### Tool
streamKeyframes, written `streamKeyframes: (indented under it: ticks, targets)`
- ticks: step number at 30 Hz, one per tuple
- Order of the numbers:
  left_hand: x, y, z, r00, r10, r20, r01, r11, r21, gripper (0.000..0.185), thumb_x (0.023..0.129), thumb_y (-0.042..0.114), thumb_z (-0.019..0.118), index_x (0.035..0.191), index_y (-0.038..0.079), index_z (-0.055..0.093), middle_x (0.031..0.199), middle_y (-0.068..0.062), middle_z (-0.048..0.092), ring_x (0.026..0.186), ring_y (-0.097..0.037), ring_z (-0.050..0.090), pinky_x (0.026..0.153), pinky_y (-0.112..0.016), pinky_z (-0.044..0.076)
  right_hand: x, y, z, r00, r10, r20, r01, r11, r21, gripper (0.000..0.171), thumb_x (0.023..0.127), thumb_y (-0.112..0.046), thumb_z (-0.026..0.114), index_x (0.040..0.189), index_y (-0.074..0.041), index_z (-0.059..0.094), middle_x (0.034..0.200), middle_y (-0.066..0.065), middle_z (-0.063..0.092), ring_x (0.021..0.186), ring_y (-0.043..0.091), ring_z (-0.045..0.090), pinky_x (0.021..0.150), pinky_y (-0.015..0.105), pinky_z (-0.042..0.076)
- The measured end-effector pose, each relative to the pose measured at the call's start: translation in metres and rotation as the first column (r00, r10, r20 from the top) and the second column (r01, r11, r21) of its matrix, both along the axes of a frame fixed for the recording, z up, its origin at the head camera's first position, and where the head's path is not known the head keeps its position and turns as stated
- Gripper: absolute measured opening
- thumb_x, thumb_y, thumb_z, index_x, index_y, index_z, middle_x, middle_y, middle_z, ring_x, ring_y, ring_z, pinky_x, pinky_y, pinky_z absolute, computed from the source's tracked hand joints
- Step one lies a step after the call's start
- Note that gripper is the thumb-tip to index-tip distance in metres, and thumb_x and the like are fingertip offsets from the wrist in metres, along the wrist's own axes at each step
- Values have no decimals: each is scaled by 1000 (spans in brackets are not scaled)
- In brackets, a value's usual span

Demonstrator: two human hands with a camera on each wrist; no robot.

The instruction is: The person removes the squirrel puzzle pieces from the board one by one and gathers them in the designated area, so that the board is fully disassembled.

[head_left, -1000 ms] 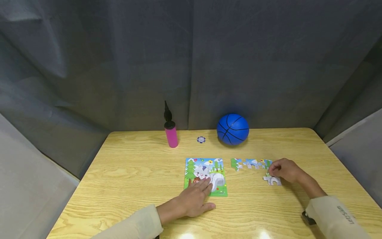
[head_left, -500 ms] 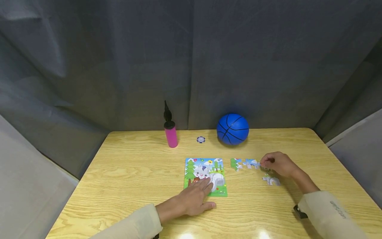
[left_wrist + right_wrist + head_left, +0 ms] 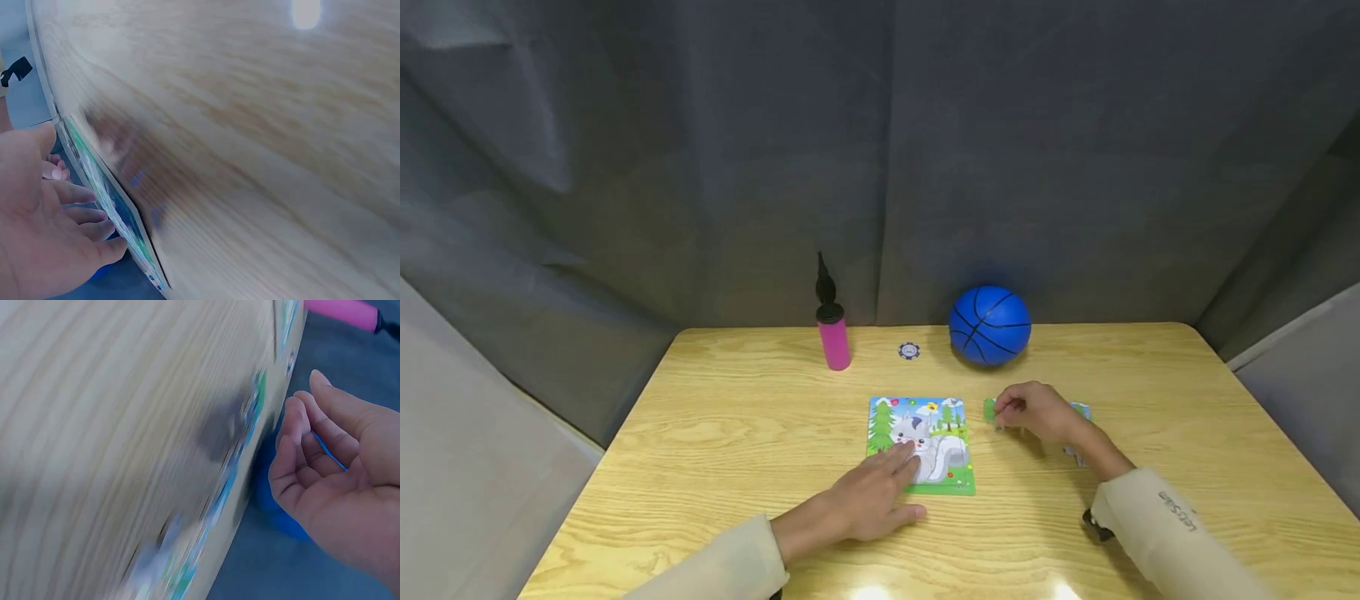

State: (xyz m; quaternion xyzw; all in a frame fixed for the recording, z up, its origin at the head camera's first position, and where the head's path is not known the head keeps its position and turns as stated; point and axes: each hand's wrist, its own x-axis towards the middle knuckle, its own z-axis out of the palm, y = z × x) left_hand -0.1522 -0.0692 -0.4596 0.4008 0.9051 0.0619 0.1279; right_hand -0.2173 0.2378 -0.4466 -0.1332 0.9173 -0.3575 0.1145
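In the head view a square picture puzzle [image 3: 958,482] of a grey-and-white squirrel among trees lies flat on the table. My left hand [image 3: 867,498] rests on its lower left part, fingers extended and thumb out to the side. In the left wrist view that hand [image 3: 56,231] lies along the puzzle's edge [image 3: 134,228]. My right hand [image 3: 1037,412] is over a row of loose jigsaw pieces to the right, fingertips by the leftmost green piece [image 3: 988,411]. In the right wrist view its fingers bend loosely, with nothing visible between them. The hand hides most of the row.
Along the back stand a pink hand pump [image 3: 835,343] with a black nozzle, a small blue-and-white poker chip [image 3: 909,351] and a blue basketball [image 3: 990,325]. A grey puzzle piece [image 3: 1074,455] shows partly under the right forearm. Dark curtains rise behind the wooden table [image 3: 737,417].
My right hand has moved left along the row, from the right-end pieces to the leftmost one. My left hand has slid slightly left and stays on the puzzle.
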Motion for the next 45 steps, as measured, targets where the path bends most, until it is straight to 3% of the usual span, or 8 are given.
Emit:
streamKeyframes:
  ticks: [5, 16, 28, 37, 45]
  targets:
    - [0, -11, 2, 1000, 10, -3, -10, 1000, -13, 72, 98, 54, 34, 149, 3, 26, 158, -15, 18, 147, -28, 19, 119, -42, 24, -5, -35, 0, 999, 23, 23, -22, 999, -36, 15, 87, -10, 67, 97, 1, 66, 83, 6, 64, 71, 14, 57, 59, 24, 48]
    - [0, -14, -1, 1000, 21, -20, -22, 999, -44, 71, 97, 56, 33, 147, 5, 33, 158, -12, 20, 146, -27, 21, 118, -42, 27, -11, -81, -8, 999, 43, 0, -43, 999, 10, 15, 86, -11, 69, 97, -1, 69, 84, 4, 67, 74, 9, 57, 69, 25, 50]
    - [2, -11, 1, 999, 19, -35, -22, 996, -86, 71, 97, 57, 33, 148, 6, 32, 158, -13, 20, 146, -26, 23, 117, -41, 29, -10, -102, -15, 999, -20, 48, 19, 1000, 24, 13, 85, -9, 69, 96, -3, 69, 79, 2, 63, 71, 11, 53, 63, 23, 46]
    - [2, -11, -2, 999, 26, -45, -31, 994, -107, 72, 97, 58, 33, 148, 8, 31, 158, -12, 20, 146, -25, 22, 117, -40, 28, -10, -107, -16, 999, 16, 28, -18, 999, 43, 16, 88, -9, 65, 103, -5, 67, 74, 1, 54, 66, 11, 46, 58, 22, 38]
    - [1, -12, -1, 998, 26, -54, -32, 995, -99, 71, 97, 57, 34, 147, 7, 33, 158, -10, 20, 146, -25, 23, 117, -40, 29, -13, -112, -17, 1000, 1, -4, -1, 999, 41, 11, 87, -8, 65, 97, -4, 67, 73, 1, 55, 64, 11, 47, 57, 21, 39]
